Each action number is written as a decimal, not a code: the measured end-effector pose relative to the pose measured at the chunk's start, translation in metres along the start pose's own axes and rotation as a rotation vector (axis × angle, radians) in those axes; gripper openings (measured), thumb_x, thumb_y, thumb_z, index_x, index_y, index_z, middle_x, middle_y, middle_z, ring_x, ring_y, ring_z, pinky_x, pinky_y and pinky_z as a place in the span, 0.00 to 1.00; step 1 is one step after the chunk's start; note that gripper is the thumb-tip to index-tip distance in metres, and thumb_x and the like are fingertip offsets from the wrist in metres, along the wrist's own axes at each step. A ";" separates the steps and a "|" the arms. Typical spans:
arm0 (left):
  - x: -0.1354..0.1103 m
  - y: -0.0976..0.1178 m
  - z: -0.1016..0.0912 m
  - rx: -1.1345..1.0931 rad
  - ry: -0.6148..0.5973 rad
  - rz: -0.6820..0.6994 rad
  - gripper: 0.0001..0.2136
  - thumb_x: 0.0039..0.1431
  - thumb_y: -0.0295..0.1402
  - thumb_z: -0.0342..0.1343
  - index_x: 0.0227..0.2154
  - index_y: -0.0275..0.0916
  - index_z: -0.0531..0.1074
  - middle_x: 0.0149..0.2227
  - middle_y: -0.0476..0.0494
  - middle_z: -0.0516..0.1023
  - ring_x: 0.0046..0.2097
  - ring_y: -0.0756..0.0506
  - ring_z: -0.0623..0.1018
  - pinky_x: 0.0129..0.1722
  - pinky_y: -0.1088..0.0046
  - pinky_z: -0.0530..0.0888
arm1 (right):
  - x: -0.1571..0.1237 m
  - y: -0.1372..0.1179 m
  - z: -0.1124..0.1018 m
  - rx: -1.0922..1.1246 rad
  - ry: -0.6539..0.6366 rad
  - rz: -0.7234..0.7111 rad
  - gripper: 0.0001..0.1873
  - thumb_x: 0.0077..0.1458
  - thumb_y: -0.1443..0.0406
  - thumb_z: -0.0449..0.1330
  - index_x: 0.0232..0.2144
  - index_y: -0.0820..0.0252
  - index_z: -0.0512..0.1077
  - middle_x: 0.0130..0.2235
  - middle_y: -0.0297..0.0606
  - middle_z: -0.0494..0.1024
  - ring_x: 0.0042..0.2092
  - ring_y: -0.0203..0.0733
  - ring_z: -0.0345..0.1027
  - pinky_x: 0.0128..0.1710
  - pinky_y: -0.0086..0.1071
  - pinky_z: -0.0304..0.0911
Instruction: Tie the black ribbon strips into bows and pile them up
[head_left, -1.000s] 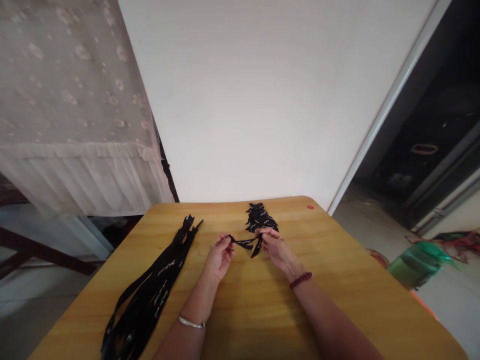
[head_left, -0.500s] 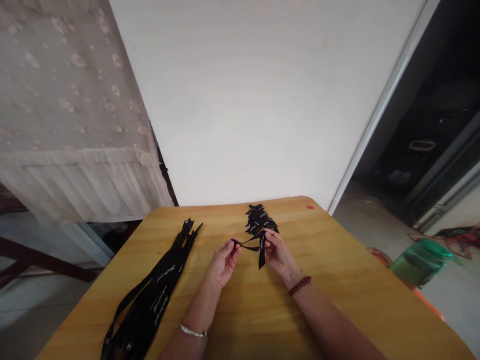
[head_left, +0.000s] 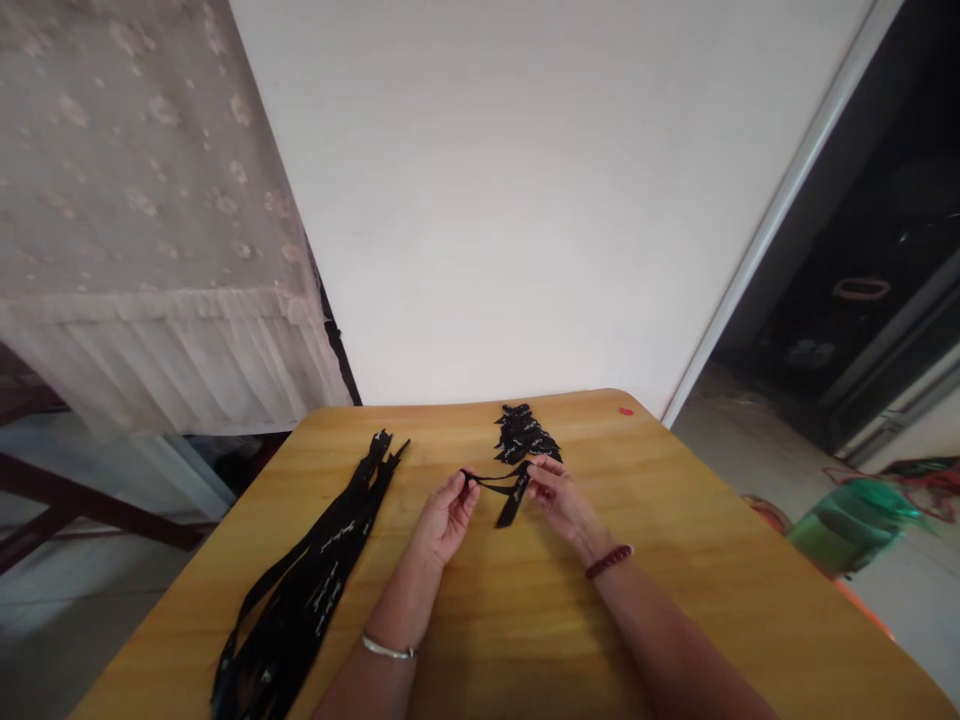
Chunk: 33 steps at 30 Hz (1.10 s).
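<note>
1. Pinching a black ribbon point(head_left: 512, 508) between them, both hands work near the middle of the bench point(head_left: 697, 580)
2. Left hand point(head_left: 445, 515): grip pressed together on a bunched part of the ribbon, with a silver bangle point(head_left: 388, 650) on the wrist
3. Right hand point(head_left: 564, 508): grip pinching the ribbon beside a free tail that slants down and left; a dark red bracelet point(head_left: 609, 562) circles the wrist
4. Between the grips, two narrow strands run across with a gap
5. Just beyond the right hand lies a pile of short black pieces point(head_left: 525, 436) with white lettering
6. To the left, well apart from the pile, long black ribbons point(head_left: 311, 570) lie in a bundle
7. Near the far right corner sits a small red piece point(head_left: 625, 411)
</note>
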<state>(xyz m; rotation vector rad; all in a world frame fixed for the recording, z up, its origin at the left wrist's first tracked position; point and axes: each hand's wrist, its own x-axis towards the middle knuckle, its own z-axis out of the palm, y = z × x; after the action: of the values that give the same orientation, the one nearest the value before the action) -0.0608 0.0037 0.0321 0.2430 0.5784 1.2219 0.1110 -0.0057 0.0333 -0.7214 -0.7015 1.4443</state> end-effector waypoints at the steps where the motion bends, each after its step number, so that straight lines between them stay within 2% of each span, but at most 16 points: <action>1: 0.000 0.000 0.000 0.002 0.001 -0.002 0.07 0.49 0.18 0.47 0.25 0.28 0.70 0.25 0.42 0.75 0.25 0.53 0.74 0.28 0.81 0.74 | 0.000 -0.002 0.000 -0.027 -0.014 -0.016 0.07 0.35 0.69 0.63 0.20 0.60 0.68 0.16 0.24 0.67 0.15 0.24 0.58 0.11 0.18 0.47; 5: 0.000 0.001 -0.001 0.017 -0.002 0.000 0.07 0.49 0.18 0.47 0.25 0.27 0.70 0.24 0.42 0.74 0.24 0.53 0.74 0.27 0.82 0.74 | -0.001 -0.006 0.000 -0.040 -0.081 -0.053 0.06 0.37 0.70 0.63 0.18 0.61 0.67 0.19 0.25 0.68 0.13 0.19 0.48 0.09 0.17 0.42; 7: 0.000 0.001 -0.002 0.013 -0.003 -0.001 0.07 0.49 0.18 0.48 0.24 0.28 0.70 0.24 0.43 0.74 0.24 0.53 0.74 0.27 0.82 0.74 | -0.001 -0.006 0.001 -0.003 -0.083 -0.019 0.06 0.36 0.70 0.63 0.18 0.61 0.67 0.19 0.26 0.68 0.15 0.21 0.54 0.10 0.16 0.45; 9: 0.000 0.000 -0.002 0.006 0.000 -0.008 0.06 0.49 0.18 0.48 0.24 0.28 0.70 0.24 0.43 0.74 0.24 0.53 0.74 0.27 0.82 0.74 | -0.002 -0.004 0.002 0.044 -0.066 0.019 0.07 0.35 0.70 0.64 0.18 0.61 0.68 0.18 0.26 0.68 0.20 0.26 0.62 0.12 0.16 0.50; 11: 0.000 -0.001 -0.003 0.001 0.007 -0.018 0.06 0.49 0.18 0.48 0.25 0.28 0.70 0.24 0.43 0.74 0.24 0.53 0.74 0.27 0.81 0.74 | -0.002 -0.002 0.003 0.091 -0.044 0.034 0.07 0.35 0.70 0.64 0.19 0.61 0.68 0.18 0.27 0.69 0.25 0.30 0.67 0.14 0.16 0.54; 18: 0.001 -0.002 -0.004 0.023 0.012 -0.017 0.06 0.48 0.18 0.48 0.25 0.29 0.69 0.24 0.43 0.74 0.24 0.53 0.74 0.27 0.81 0.74 | 0.001 0.002 -0.001 0.123 -0.029 0.072 0.12 0.39 0.71 0.62 0.31 0.60 0.71 0.27 0.33 0.75 0.30 0.32 0.70 0.21 0.16 0.64; 22: 0.001 -0.002 -0.003 0.036 0.011 -0.021 0.06 0.49 0.18 0.48 0.25 0.28 0.70 0.23 0.43 0.75 0.24 0.53 0.74 0.27 0.81 0.74 | 0.003 0.004 -0.003 0.133 0.010 0.069 0.07 0.38 0.71 0.62 0.26 0.61 0.72 0.25 0.32 0.75 0.28 0.32 0.70 0.20 0.16 0.63; 27: -0.001 -0.003 -0.001 0.037 -0.029 -0.002 0.06 0.48 0.18 0.49 0.26 0.27 0.70 0.26 0.42 0.75 0.27 0.53 0.75 0.30 0.81 0.74 | 0.000 0.004 0.000 0.111 -0.010 0.035 0.03 0.41 0.70 0.61 0.21 0.61 0.69 0.30 0.33 0.75 0.19 0.23 0.63 0.11 0.13 0.52; 31: -0.003 -0.003 0.000 0.035 -0.034 -0.016 0.06 0.49 0.18 0.48 0.26 0.27 0.70 0.25 0.43 0.74 0.26 0.54 0.74 0.29 0.81 0.74 | -0.002 0.005 0.002 0.234 -0.012 0.048 0.05 0.41 0.70 0.60 0.20 0.61 0.66 0.35 0.31 0.74 0.15 0.18 0.54 0.10 0.13 0.50; 33: -0.004 -0.004 -0.001 0.037 -0.033 -0.052 0.05 0.49 0.21 0.49 0.27 0.29 0.69 0.22 0.46 0.72 0.24 0.55 0.73 0.25 0.83 0.73 | -0.002 0.008 0.003 0.324 -0.014 0.087 0.05 0.41 0.70 0.61 0.20 0.60 0.66 0.34 0.29 0.74 0.14 0.17 0.52 0.10 0.13 0.50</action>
<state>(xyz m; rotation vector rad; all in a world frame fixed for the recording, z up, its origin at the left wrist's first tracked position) -0.0589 -0.0014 0.0310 0.2773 0.5759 1.1558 0.1037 -0.0073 0.0285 -0.4944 -0.4350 1.5968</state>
